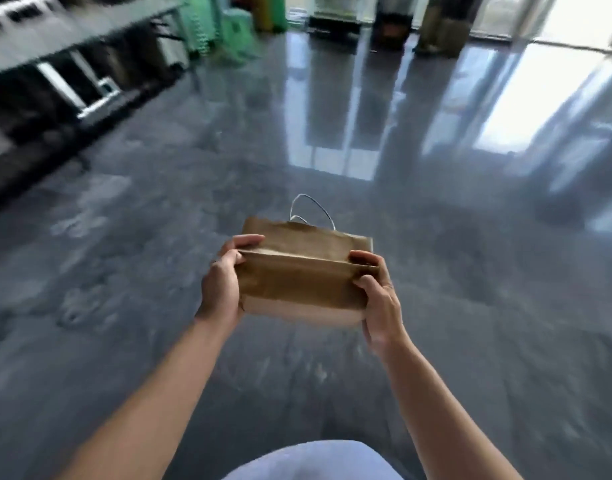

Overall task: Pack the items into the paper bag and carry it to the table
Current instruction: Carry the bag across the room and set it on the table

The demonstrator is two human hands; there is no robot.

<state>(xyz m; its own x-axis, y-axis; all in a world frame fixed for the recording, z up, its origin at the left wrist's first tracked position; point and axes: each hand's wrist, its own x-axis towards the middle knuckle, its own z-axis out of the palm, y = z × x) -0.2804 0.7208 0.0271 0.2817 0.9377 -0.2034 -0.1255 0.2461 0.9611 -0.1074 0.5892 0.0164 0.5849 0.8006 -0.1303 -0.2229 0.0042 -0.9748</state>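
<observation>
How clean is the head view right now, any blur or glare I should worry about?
Head view: paper bag and both hands, left hand, right hand, fairly sharp; table at upper left smeared by motion blur; window glare washes the glossy floor at right.

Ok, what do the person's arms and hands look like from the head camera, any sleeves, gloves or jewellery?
Both forearms are bare from where they enter the picture. The left hand and right hand wear no gloves, and no rings, watch or bracelet show on the fingers or wrists in view. The only clothing visible is a pale lilac-white garment at the bottom edge. Motion blur hides finer marks.
</observation>
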